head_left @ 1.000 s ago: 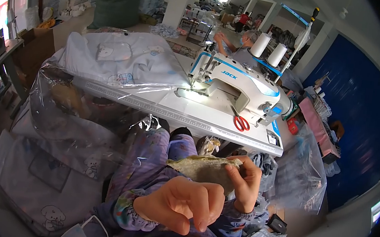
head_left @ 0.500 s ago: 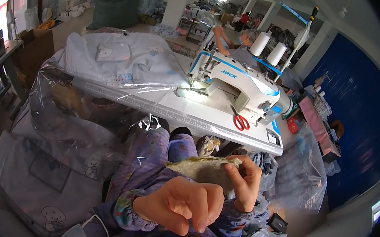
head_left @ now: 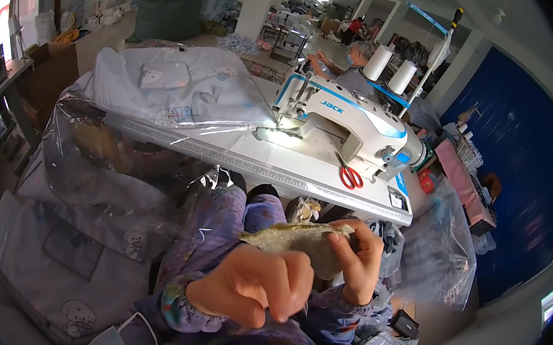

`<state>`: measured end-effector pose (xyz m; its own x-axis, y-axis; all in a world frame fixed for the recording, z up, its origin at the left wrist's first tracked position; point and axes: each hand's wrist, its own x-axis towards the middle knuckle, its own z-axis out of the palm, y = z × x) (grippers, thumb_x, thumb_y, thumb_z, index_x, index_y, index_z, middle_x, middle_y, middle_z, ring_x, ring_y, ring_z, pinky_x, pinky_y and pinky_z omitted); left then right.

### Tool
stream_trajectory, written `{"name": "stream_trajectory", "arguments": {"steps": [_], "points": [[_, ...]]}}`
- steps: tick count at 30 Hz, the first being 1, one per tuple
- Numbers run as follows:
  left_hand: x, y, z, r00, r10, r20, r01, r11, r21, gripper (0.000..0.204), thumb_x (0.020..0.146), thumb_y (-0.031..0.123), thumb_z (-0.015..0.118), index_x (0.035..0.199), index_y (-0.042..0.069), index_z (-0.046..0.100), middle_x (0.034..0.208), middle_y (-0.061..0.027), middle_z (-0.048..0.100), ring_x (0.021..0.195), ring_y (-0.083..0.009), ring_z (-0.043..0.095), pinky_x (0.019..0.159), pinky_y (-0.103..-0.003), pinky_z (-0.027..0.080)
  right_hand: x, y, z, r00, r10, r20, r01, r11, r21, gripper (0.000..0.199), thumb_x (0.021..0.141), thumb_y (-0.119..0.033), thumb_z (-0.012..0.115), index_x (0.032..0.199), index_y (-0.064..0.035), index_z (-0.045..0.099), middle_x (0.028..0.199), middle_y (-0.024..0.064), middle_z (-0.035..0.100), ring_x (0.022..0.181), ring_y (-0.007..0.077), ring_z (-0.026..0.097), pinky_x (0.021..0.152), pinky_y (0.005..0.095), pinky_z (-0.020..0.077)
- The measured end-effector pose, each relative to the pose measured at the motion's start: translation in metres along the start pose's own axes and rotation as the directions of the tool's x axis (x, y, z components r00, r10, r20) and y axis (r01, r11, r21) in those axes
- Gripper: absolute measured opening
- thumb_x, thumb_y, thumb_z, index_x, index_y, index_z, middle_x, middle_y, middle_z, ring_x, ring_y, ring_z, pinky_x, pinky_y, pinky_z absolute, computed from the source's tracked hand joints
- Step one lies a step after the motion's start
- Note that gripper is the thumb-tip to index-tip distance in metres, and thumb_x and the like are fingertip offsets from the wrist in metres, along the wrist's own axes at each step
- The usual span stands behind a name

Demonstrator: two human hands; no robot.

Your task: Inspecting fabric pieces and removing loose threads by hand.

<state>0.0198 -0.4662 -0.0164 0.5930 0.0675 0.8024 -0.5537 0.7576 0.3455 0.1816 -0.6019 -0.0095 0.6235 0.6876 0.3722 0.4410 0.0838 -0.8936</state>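
My right hand [head_left: 358, 258] grips a folded flatbread [head_left: 296, 238] at its right end, with the thumb lying over its near face. The bread is greyish green and speckled, with a ragged upper edge, and is held above my lap. In front of its lower left part, and nearer to me, is my left hand [head_left: 257, 283], its fingers curled in toward the thumb. Whatever may be between those fingertips is hidden. Patterned purple sleeves cover both wrists.
A white sewing machine [head_left: 348, 116] stands on the table [head_left: 240, 161] ahead, with red-handled scissors [head_left: 351, 176] beside it. White printed fabric [head_left: 184, 84] covers the table's left part. Clear plastic [head_left: 114, 161] hangs at the left. A co-worker [head_left: 356, 76] sits beyond the machine.
My left hand has shifted slightly left and up, its fingers curling tighter. My right hand and the flatbread have hardly moved. The co-worker's raised hands have come down.
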Motion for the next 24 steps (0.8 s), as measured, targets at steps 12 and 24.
{"name": "stream_trajectory", "arguments": {"steps": [12, 24], "points": [[0.014, 0.023, -0.034, 0.886, 0.32, -0.334, 0.354, -0.004, 0.935, 0.015, 0.082, 0.0, 0.071, 0.096, 0.002, 0.07, 0.089, -0.007, 0.059, 0.083, -0.0178, 0.06, 0.073, -0.028, 0.047, 0.021, -0.001, -0.003, 0.998, -0.008, 0.064, 0.003, 0.996, 0.087, 0.016, 0.089, -0.005, 0.067, 0.103, 0.003, 0.064, 0.09, 0.0037, 0.067, 0.082, 0.0074, 0.059, 0.075, 0.0223, 0.0467], [0.003, 0.018, -0.047, 0.766, 0.558, -0.318, 0.362, 0.033, 0.931, 0.011, 0.082, -0.001, 0.071, 0.092, 0.003, 0.067, 0.08, -0.0047, 0.054, 0.07, -0.0135, 0.053, 0.065, -0.026, 0.043, 0.036, 0.015, -0.01, 0.993, 0.102, 0.066, -0.116, 0.958, 0.264, 0.012, 0.091, -0.005, 0.065, 0.1, 0.0031, 0.064, 0.091, 0.0054, 0.069, 0.082, 0.0097, 0.063, 0.075, 0.0246, 0.0502]]}}
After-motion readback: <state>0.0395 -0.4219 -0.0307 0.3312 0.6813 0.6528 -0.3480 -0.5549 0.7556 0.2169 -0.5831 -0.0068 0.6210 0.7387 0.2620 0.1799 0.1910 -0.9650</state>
